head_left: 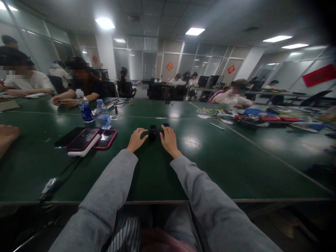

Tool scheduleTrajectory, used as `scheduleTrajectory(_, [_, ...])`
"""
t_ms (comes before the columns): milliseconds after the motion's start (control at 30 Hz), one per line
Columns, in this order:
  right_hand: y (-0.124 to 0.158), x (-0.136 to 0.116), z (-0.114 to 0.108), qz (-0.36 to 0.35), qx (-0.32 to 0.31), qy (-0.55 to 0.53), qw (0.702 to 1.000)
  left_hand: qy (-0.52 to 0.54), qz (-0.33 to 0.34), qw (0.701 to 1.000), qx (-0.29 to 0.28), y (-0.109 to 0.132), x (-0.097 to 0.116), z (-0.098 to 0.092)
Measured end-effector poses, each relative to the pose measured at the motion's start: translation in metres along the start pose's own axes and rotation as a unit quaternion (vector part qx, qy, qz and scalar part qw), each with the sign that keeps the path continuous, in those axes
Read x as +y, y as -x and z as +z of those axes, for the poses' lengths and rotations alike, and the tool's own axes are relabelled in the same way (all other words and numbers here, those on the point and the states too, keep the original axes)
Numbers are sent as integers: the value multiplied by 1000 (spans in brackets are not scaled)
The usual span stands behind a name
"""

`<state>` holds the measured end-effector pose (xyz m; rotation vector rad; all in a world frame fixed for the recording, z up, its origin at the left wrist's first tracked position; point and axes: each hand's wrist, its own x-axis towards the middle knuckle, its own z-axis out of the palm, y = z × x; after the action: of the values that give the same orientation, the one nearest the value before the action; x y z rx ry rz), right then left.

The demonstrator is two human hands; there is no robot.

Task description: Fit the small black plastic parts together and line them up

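Observation:
My left hand (137, 140) rests low over the green table, its thumb and fingers apart with nothing between them. Just right of its fingertips stands a small black object (152, 132), whose kind I cannot make out. My right hand (169, 140) is on the other side of that object, fingers stretched forward and holding nothing that shows. A second small dark object (166, 125) peeks out beyond the right fingertips. The hand partly hides it, and whether they touch is unclear.
Left of my hands lie a red-edged phone (105, 139) and stacked devices (83, 139), with two water bottles (104, 115) behind. Tangled cables and tools (262, 117) cover the table's right side. Another person's hand (9, 136) is at the far left; several people sit around.

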<state>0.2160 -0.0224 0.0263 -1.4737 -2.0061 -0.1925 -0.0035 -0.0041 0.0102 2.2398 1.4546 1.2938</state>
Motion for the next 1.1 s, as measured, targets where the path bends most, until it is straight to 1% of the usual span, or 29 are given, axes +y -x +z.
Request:
scheduleTrajectory(67, [0, 16, 2, -6, 2, 19, 1000, -27, 34, 999, -25, 3, 7, -1])
scheduleTrajectory(167, [1, 37, 11, -3, -44, 13, 999, -50, 61, 995, -68, 5, 13, 0])
scheduleTrajectory(233, [2, 45, 17, 1, -72, -4, 997, -59, 60, 991, -102, 6, 14, 2])
scheduleTrajectory(333, [2, 48, 22, 1, -70, -13, 997, -60, 49, 989, -126, 6, 15, 5])
scheduleTrajectory(467, [2, 46, 22, -6, -56, -27, 998, -71, 54, 989, -116, 7, 17, 5])
scheduleTrajectory(633, [4, 51, 25, -33, -40, -74, 996, -148, 77, 977, -131, 8, 22, 3])
scheduleTrajectory(767, [7, 51, 24, -64, -31, -98, 993, -190, 84, 970, -126, 9, 27, 2])
scheduleTrajectory(833, [9, 48, 21, -58, -9, -82, 995, -201, 79, 969, -117, 9, 29, 2])
scheduleTrajectory(933, [10, 45, 16, -28, 18, -45, 998, -219, 73, 968, -98, 8, 31, 1])
scheduleTrajectory(1100, [7, 46, 13, -12, 10, -33, 999, -246, 60, 963, -91, 6, 35, -2])
